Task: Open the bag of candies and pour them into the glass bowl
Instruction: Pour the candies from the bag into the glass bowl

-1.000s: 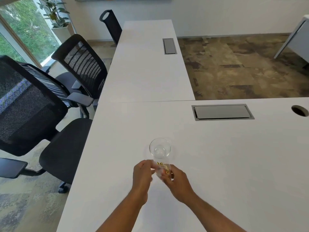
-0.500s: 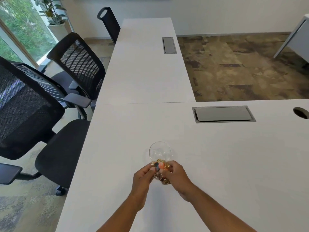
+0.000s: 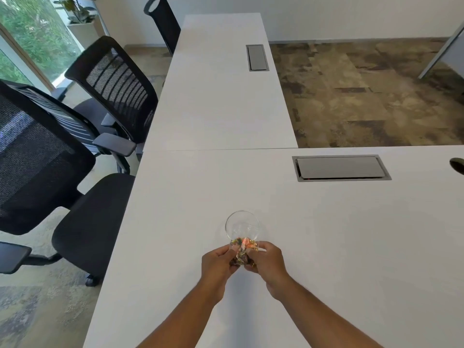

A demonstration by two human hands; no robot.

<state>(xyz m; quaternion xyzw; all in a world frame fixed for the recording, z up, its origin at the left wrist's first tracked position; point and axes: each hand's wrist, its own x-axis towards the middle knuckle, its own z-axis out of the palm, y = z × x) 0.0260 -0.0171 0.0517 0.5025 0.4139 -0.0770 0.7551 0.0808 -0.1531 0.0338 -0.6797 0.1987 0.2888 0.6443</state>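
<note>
Pinching the bag of candies [image 3: 241, 252] between left hand [image 3: 218, 262] and right hand [image 3: 269, 262], both closed on it, just before the empty glass bowl [image 3: 242, 225]; placed, I judge, for tearing and tipping.

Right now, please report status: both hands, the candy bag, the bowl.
Left hand and right hand both pinch the candy bag. Bag is just short of the glass bowl; bowl looks empty. Nothing blocks the pour.
</note>
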